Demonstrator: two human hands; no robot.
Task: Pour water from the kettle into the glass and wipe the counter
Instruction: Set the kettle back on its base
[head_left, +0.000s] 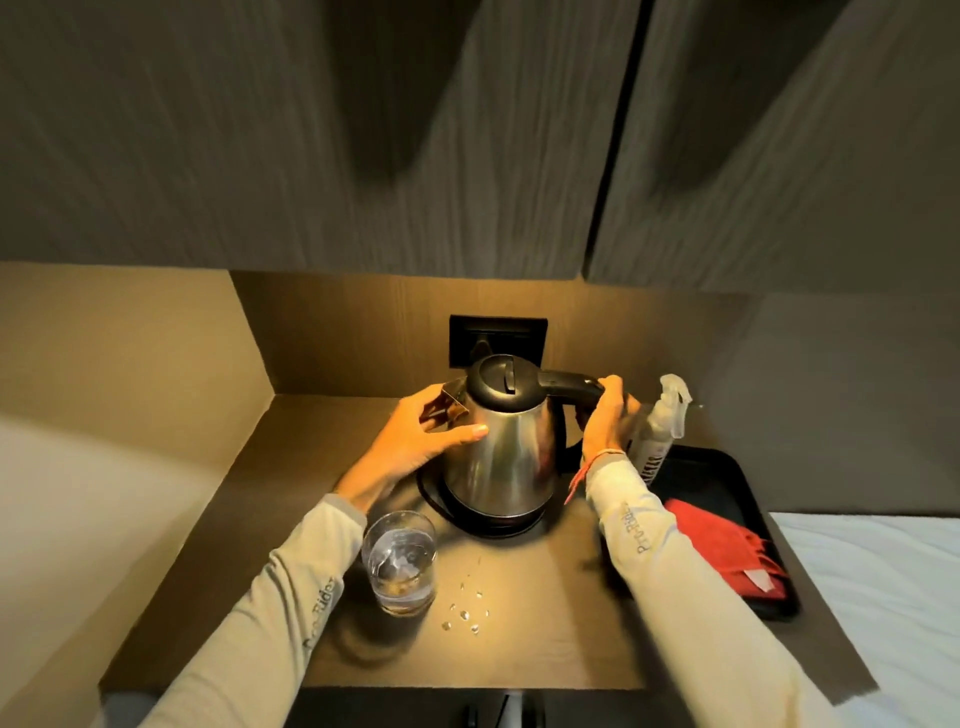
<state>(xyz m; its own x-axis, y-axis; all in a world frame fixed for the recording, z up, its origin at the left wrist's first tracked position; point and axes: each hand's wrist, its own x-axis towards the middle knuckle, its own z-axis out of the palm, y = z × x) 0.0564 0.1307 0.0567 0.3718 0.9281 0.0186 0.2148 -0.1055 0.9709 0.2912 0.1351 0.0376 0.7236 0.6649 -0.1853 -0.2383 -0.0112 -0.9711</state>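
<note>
A: Kettle (501, 441) status?
B: Upright on its black base (441, 499), centre frame. Long axis vertical, spout toward frame left, handle toward frame right.
A: Hands?
B: Right hand (605, 421) wrapped around the handle. Left hand (423, 441) spread flat against the steel body below the spout.
A: Glass (400, 561)?
B: Lower left of the kettle, on the counter (545, 597), water inside. Droplets (465, 613) just right of it.
A: Any text?
B: Sleeves (636, 530) read "Pro Rider". Spray bottle (657, 431) label unreadable. Red cloth (722, 545) lies in the black tray (727, 478), right.
</note>
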